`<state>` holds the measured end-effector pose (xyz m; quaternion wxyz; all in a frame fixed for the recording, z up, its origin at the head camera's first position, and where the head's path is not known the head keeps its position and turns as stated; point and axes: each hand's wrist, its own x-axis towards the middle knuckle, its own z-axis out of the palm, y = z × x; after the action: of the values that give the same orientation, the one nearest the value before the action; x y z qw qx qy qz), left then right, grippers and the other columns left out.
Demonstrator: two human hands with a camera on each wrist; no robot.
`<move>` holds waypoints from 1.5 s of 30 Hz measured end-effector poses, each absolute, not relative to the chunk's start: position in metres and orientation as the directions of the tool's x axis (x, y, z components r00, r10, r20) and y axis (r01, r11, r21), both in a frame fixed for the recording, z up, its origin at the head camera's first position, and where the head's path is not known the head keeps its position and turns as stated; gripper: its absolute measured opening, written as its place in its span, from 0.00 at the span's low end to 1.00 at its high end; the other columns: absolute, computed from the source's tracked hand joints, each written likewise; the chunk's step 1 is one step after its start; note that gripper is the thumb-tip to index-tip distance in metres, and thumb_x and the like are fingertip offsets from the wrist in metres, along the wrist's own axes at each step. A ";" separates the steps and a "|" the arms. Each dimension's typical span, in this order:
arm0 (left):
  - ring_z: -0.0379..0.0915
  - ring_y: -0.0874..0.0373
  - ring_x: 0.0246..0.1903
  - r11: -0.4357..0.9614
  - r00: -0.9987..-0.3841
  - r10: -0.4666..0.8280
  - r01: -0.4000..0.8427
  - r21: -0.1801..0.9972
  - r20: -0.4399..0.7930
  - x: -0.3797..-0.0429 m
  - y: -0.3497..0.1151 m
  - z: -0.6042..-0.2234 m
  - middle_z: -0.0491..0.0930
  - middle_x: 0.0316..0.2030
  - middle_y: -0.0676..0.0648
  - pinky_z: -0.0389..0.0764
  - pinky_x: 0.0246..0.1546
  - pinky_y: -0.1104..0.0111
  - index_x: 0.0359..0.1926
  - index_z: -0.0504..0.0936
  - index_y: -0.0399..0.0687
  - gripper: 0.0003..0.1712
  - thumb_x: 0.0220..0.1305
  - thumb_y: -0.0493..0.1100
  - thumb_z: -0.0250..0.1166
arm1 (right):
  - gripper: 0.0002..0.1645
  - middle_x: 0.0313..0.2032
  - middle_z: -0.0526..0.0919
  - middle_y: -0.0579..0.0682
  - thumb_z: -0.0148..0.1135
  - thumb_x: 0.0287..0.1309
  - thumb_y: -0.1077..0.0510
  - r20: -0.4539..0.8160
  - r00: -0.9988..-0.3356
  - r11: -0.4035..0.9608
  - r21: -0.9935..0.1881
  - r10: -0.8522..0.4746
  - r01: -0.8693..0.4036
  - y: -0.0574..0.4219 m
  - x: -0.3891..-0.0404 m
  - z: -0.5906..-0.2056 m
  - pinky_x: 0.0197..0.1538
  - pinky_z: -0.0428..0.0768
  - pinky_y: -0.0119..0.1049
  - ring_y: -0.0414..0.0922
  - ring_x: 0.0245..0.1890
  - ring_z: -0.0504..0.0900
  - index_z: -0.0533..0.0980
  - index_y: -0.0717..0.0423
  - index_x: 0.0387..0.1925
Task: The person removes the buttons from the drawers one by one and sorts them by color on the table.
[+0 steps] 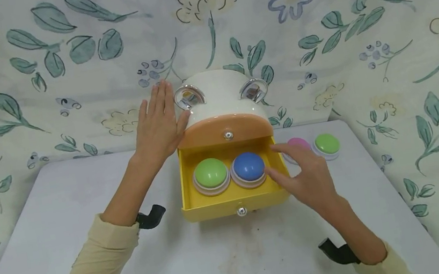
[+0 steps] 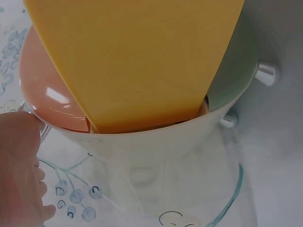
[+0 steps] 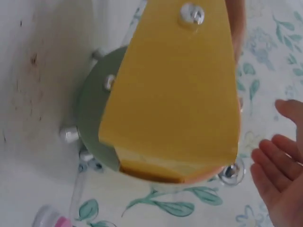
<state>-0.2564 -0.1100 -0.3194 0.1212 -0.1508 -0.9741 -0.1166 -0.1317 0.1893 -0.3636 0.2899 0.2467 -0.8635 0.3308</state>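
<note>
A small rounded drawer cabinet [image 1: 217,92], white with an orange top drawer [image 1: 202,135], stands at the back of the table. Its yellow drawer [image 1: 236,206] is pulled out, and inside sit a green domed button [image 1: 210,173] and a blue domed button [image 1: 249,167] on white bases. My left hand [image 1: 160,124] rests with straight fingers at the cabinet's upper left side, near a silver ring [image 1: 189,97]. Over the drawer's right side is my right hand [image 1: 308,173], thumb and fingers spread near the blue button and holding nothing. A green lower drawer [image 3: 97,109] shows in the right wrist view.
Right of the cabinet lie a pink domed button [image 1: 298,143], partly hidden by my right hand, and another green domed button [image 1: 327,144]. Floral cloth [image 1: 110,91] hangs behind the white table [image 1: 171,267]. A black strap end [image 1: 151,216] sticks out at my left wrist.
</note>
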 end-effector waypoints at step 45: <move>0.28 0.48 0.77 0.932 -0.928 0.265 0.316 0.175 0.263 -0.256 -0.110 -0.318 0.35 0.79 0.40 0.37 0.73 0.50 0.78 0.35 0.36 0.44 0.79 0.57 0.42 | 0.45 0.54 0.80 0.51 0.79 0.43 0.38 -0.030 -0.839 0.804 -0.307 -0.543 -0.509 0.173 -0.198 -0.363 0.65 0.70 0.50 0.50 0.55 0.75 0.74 0.57 0.59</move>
<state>-0.2559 -0.1104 -0.3183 0.1184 -0.1489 -0.9758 -0.1080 -0.1980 0.1734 -0.3627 -0.0583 0.2774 -0.9480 0.1451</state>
